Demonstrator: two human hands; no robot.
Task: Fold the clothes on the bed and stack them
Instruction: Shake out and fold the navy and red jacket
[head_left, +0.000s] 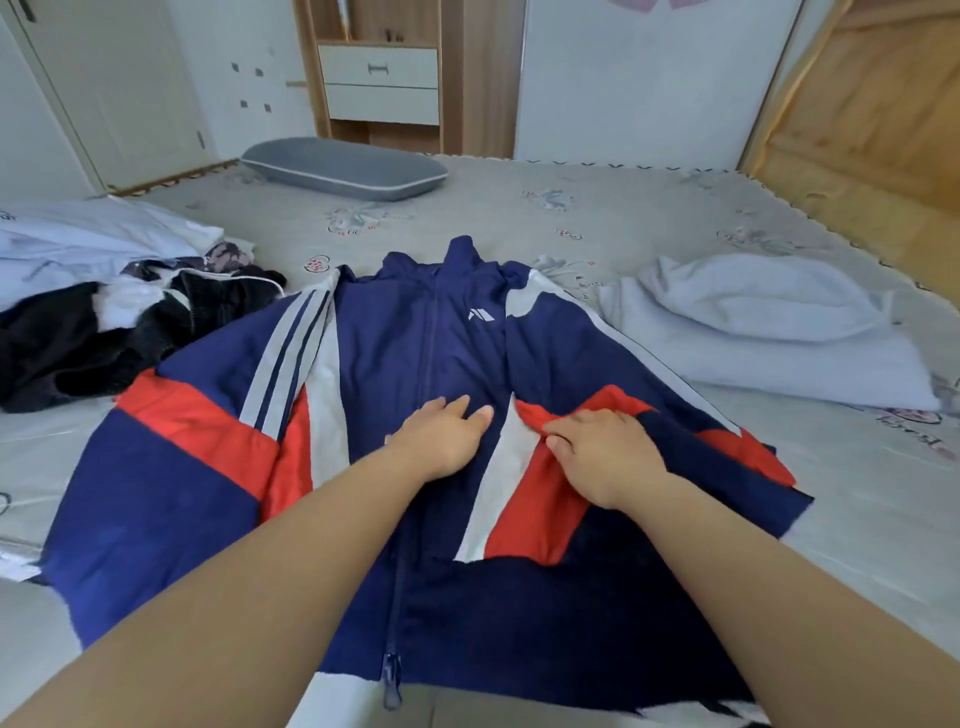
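A navy track jacket (410, 332) with red and white panels lies front up across the bed, zip closed, collar pointing away from me. Both sleeves are spread out to the sides. My left hand (441, 434) rests flat on the jacket's chest beside the zip, fingers straight. Just to its right, my right hand (605, 454) lies on the red and white panel, and its curled fingertips pinch a fold of the red fabric.
A heap of black and white clothes (124, 327) lies at the left, with pale blue garments (78, 244) behind it. A light blue folded garment (769, 332) sits at the right. A grey pillow (345, 169) lies at the far end of the bed (571, 208).
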